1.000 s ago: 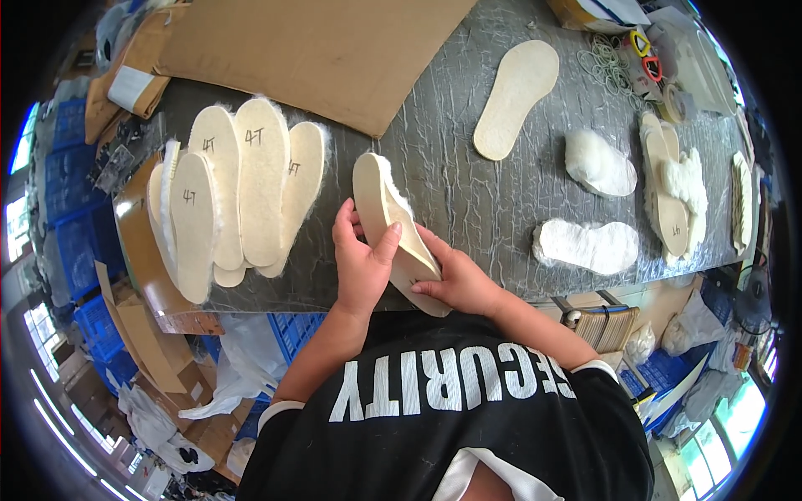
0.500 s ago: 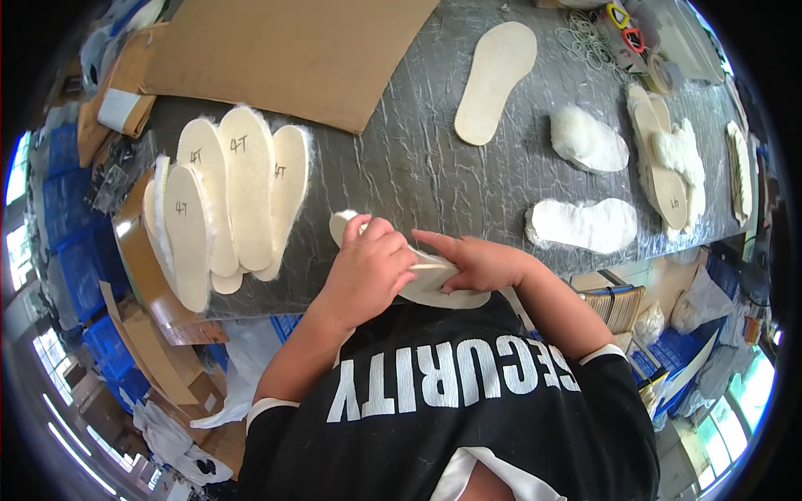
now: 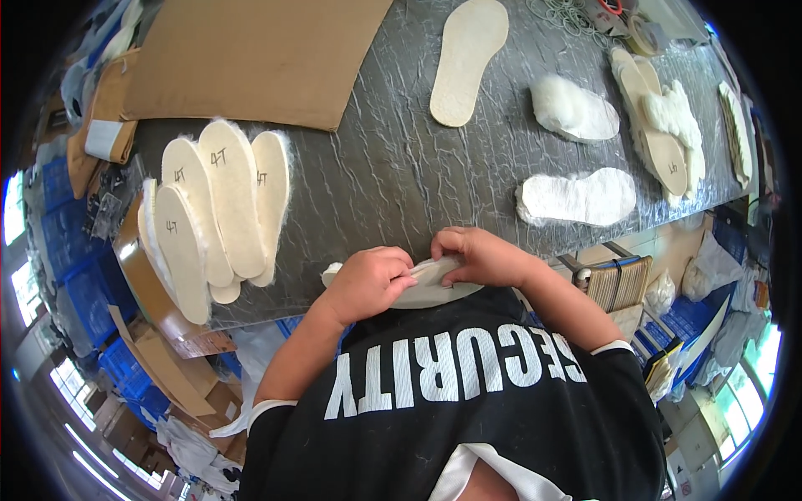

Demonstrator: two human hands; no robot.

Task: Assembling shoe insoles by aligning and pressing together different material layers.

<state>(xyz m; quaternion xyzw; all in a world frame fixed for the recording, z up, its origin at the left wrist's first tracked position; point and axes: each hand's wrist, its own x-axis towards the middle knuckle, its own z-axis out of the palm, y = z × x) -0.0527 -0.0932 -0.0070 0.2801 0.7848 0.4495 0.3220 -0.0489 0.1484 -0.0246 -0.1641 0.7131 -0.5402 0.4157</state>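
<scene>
At the table's near edge, in front of my body, a cream insole [image 3: 430, 296] lies crosswise in both hands. My left hand [image 3: 370, 284] is closed on its left part, thumb and fingertips pinching near the upper edge. My right hand [image 3: 489, 260] pinches the same edge further right, thumb on the near face and bent fingers on the far side. Between the two pinches the edge looks slightly lifted. My left hand covers much of the insole's left end, though its tip shows beyond the knuckles.
Fleece-backed insoles [image 3: 230, 200] with handwritten marks fan out at left. Cardboard [image 3: 259, 63] lies behind them. A bare insole [image 3: 469, 63] is far centre. Fluffy insoles [image 3: 585, 198] and a stacked pile [image 3: 652, 125] sit right, near rubber bands [image 3: 568, 18] and a tape roll [image 3: 645, 33].
My right hand has shifted its fingers from spread over the insole to a pinch on its upper edge. My left fingers have moved lower. The whole view has tilted slightly.
</scene>
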